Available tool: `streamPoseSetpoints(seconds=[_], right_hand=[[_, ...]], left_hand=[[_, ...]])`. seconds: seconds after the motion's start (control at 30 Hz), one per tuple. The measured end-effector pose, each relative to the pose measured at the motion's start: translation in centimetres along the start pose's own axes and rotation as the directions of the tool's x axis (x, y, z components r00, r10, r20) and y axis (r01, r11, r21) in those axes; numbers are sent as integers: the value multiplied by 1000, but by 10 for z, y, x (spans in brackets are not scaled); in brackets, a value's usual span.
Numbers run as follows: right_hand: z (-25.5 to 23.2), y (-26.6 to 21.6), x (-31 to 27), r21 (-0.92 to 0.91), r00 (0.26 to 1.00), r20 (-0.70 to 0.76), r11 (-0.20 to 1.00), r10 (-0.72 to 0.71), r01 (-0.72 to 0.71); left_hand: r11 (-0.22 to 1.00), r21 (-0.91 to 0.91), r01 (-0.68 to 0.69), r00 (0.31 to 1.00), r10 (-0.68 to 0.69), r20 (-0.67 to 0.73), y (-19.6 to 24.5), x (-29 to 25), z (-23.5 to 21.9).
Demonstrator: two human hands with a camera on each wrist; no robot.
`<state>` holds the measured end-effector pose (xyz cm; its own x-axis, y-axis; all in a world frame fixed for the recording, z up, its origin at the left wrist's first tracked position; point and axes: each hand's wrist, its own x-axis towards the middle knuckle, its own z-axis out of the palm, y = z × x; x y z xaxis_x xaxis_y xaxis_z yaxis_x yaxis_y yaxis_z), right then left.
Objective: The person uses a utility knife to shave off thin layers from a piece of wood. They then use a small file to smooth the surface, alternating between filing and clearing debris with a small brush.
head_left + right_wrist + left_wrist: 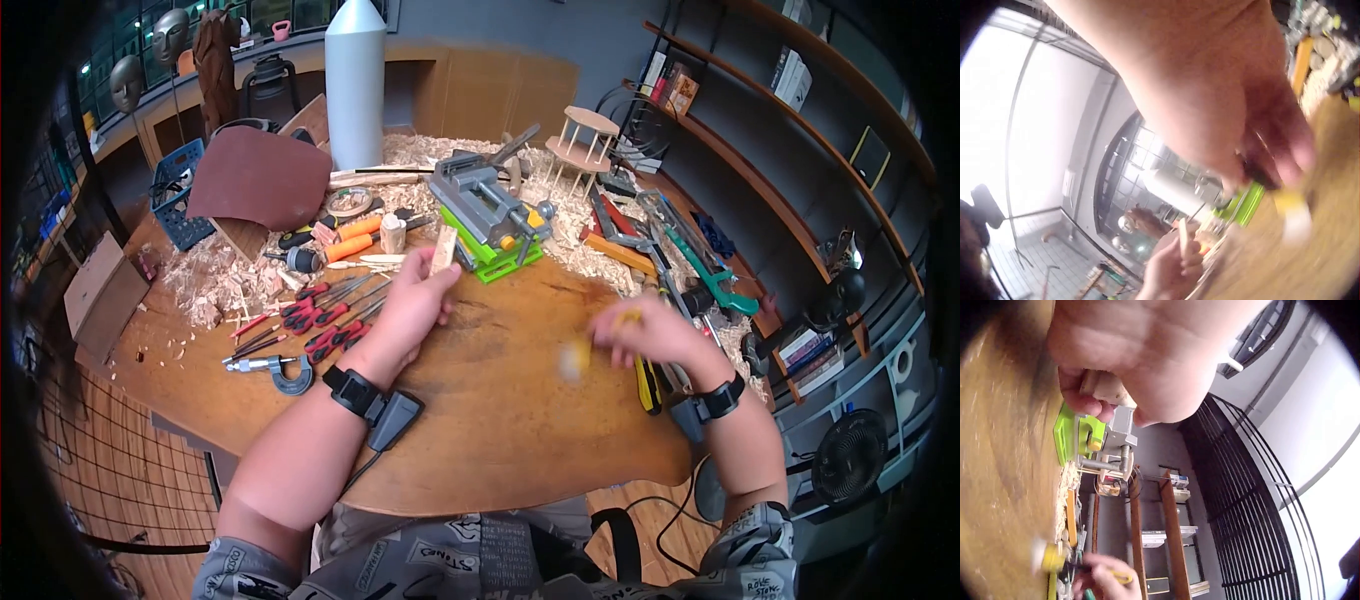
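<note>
a small pale wood piece (445, 250) stands in the grip of a person's left hand (425, 290), pinched between thumb and curled fingers above the table (500, 400), just beside a grey vise (485, 205) with a bright green base (497, 257). to the right, well apart from it, the right hand (652, 330) curls its fingers around a tool (574, 360) with a yellow and white end.

around the hands lie red-and-black-handled tools (325, 320), a micrometer (290, 372) and heaps of wood shavings (225, 280); a small round-tiered wooden stand (580, 150) is behind the vise.

block letters on the patterned garment (440, 560) read roughly "stone"; its other lettering is only partly legible. books (812, 360) fill parts of the shelves, their titles too small to read. motion blurs the tool's end, its dark handle is mostly hidden by fingers, and the hand covers the wood piece's lower part.
</note>
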<state>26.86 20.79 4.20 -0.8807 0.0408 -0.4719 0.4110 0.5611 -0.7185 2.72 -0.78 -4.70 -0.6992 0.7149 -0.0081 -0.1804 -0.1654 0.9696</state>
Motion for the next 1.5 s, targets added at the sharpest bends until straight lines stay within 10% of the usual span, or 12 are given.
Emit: streamPoseSetpoints(seconds=[0.07,0.1,0.2,0.47,0.67,0.8,0.9,1.13,1.2,1.33,1.47,1.5], right_hand=[[-20,29,15,-609,486,-687,793,-540,19],[-13,4,9,9,594,-791,969,-145,249],[16,-21,6,189,684,-676,833,-274,520],[42,9,41,290,705,-695,842,-143,456],[65,-11,43,394,771,-589,748,-241,535],[35,3,43,108,395,-912,861,-113,496],[67,-28,32,358,691,-706,762,-157,539],[45,-6,44,244,474,-872,732,-122,636],[63,-26,35,433,760,-613,712,-217,553],[49,-6,47,167,472,-871,817,-140,551],[71,-24,40,294,697,-673,774,-248,560],[71,-12,54,57,483,-836,832,-263,552]], left_hand=[[958,-249,140,979,-97,178,-7,-1,0],[897,-372,237,947,-128,294,-13,0,-1],[638,-553,536,793,-155,589,-17,-7,8],[961,-172,215,864,-106,492,-10,-23,25],[698,-533,478,805,-106,584,4,-34,27],[578,-595,558,775,-107,622,-7,-24,23],[663,-500,557,748,-138,650,-12,-23,23],[986,28,-166,791,116,601,-21,-22,24],[760,399,-514,772,206,602,-21,-23,21],[668,560,-490,827,151,542,-19,-21,13],[203,772,-602,799,160,580,3,-36,21],[199,781,-592,806,153,572,8,-38,23]])
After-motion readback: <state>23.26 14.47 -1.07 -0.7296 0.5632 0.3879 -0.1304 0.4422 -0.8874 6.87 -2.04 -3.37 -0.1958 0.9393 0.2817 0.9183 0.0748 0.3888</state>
